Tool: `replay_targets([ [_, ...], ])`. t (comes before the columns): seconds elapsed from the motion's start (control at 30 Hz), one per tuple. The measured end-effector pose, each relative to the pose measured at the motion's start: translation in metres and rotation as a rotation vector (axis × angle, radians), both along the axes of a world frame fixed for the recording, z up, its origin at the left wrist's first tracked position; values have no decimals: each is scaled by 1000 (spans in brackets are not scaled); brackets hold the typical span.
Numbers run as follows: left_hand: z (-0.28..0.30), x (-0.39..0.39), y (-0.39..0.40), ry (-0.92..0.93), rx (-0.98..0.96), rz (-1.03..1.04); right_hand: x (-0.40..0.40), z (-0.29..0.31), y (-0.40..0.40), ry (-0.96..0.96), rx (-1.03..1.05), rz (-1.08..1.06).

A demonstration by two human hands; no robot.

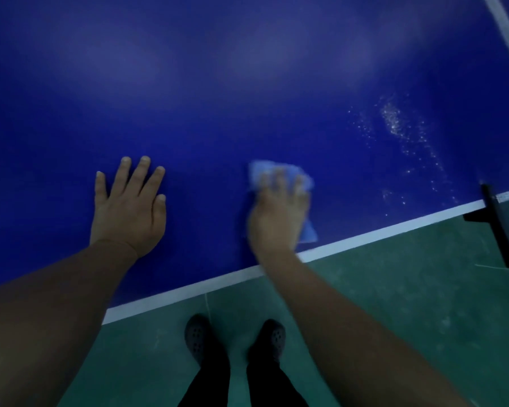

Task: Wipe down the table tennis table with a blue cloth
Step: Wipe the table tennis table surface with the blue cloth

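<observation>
From the head camera, the right hand (278, 208) was smeared by motion blur, so its finger outlines were hard to make out; it lay with fingers spread flat on the blue cloth (279, 171), pressing it onto the table tennis table (218, 98) near the white edge line (365, 235). Most of the cloth was hidden under the palm. The left hand (130, 207) rested flat on the table, fingers straight and apart. White specks (393, 120) lay right of the cloth. The net clamp (494, 218) was cut off at the frame's right edge.
</observation>
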State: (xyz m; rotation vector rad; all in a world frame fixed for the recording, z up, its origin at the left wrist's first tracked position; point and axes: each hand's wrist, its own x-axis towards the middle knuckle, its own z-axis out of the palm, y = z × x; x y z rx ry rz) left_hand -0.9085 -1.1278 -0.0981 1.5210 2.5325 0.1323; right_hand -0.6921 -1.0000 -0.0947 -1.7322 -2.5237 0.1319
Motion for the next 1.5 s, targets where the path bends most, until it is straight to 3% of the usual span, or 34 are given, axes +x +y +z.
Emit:
replay_targets([
  [0.07,2,2,-1,24,-22,0,8,1,-26,-2,-85,247],
  [0.1,2,3,0,39,-32,0,28,3,-20,-15,-113,266],
  [0.27,8,11,5,84,-68,14,166,11,67,-121,-38,-162],
  [0.37,13,36,8,36,28,39,162,11,80,-63,-74,-394],
  [0.4,14,49,12,11,50,32,144,9,68,-58,-49,-332],
  [0.5,12,79,32,-39,82,27,93,-1,15,1,-28,232],
  [0.57,11,89,48,-61,80,39,94,8,17,37,-91,465],
  [0.63,8,93,59,-59,54,46,116,14,57,64,-39,442],
  [0.8,2,93,63,-61,45,57,170,12,117,72,19,144],
  [0.87,2,93,63,-68,37,52,159,7,98,109,16,253],
  [0.97,4,93,63,-63,28,51,136,3,76,87,-70,647],
  [1.03,3,93,64,-72,31,53,126,4,90,35,-99,802],
  [1.17,2,92,64,-80,13,59,104,8,144,-94,-110,894],
  [1.3,6,88,81,-52,181,112,77,10,195,-129,-137,919],
  [1.5,11,50,188,-23,299,191,13,8,295,-80,-128,1043],
])
